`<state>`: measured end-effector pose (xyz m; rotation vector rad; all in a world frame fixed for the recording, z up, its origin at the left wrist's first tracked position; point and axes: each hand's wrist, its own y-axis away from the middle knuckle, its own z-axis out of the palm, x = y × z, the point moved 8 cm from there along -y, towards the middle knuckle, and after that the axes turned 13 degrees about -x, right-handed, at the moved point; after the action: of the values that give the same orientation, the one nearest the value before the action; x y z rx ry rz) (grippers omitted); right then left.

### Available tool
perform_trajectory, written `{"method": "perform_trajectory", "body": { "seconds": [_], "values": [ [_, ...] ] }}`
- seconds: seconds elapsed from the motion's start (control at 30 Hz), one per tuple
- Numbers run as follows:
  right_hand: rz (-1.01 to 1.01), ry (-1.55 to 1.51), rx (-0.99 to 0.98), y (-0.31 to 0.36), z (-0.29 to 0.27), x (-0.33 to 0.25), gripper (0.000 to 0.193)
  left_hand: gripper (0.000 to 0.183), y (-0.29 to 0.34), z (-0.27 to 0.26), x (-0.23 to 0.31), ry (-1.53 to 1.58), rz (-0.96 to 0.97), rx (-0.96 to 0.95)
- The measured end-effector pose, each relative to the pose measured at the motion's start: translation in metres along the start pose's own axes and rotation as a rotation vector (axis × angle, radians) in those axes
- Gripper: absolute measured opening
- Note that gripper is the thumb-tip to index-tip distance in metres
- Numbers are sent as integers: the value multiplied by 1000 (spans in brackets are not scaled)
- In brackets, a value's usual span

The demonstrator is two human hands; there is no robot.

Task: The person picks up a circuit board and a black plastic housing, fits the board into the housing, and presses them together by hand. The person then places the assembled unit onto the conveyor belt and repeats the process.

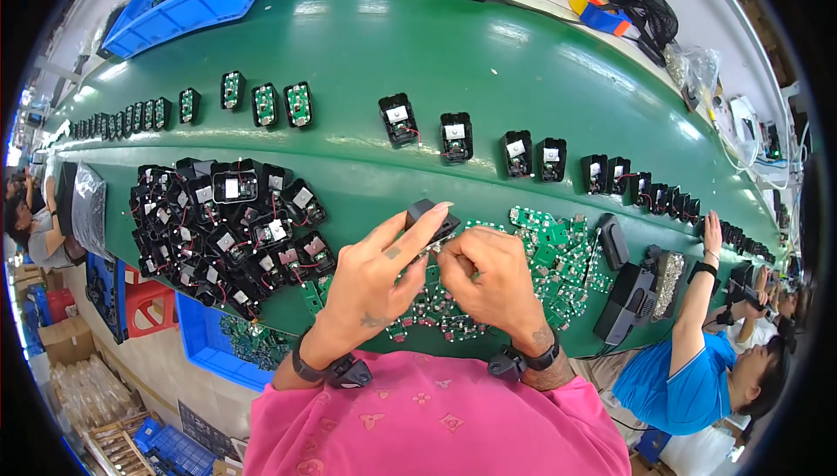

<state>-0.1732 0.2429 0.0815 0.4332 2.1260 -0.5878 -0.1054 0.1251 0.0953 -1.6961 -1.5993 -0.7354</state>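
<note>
My left hand (368, 291) is closed around a small black plastic housing (422, 212), tilted above the near side of the bench. Against the housing's lower right side, my right hand (495, 279) is closed with its fingers curled in a pinch; what they hold, if anything, is hidden. Below and beside both hands spreads a loose heap of green circuit boards (558, 258). Left of my left hand lies a big pile of black housings (187, 223) with white parts and red wires inside.
Rows of housings stand along the green bench (349, 49). A blue bin (187, 5) is at the far left, another blue bin (196, 350) below the bench edge. Black devices (626, 302) lie to the right, where a person in blue (689, 371) reaches across.
</note>
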Motion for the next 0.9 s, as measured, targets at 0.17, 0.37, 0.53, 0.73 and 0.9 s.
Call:
{"method": "perform_trajectory", "body": {
  "seconds": [0.17, 0.37, 0.53, 0.73, 0.9],
  "values": [
    [72, 36, -34, -10, 12, -2, 7, 58, 4, -10, -10, 2, 31, 44],
    [83, 232, -45, -21, 35, -3, 5, 55, 16, -3, -42, 38, -74, 118],
    [206, 229, -57, -24, 37, -1, 7, 49, 18, -7, -68, 408, -104, 212],
    [608, -395, 100, -3, 39, 36, 13, 59, 10, 8, -83, 946, -190, -8],
    [531, -323, 348, 12, 26, 28, 9, 61, 7, -4, -66, 598, -67, 27]
  ]
}}
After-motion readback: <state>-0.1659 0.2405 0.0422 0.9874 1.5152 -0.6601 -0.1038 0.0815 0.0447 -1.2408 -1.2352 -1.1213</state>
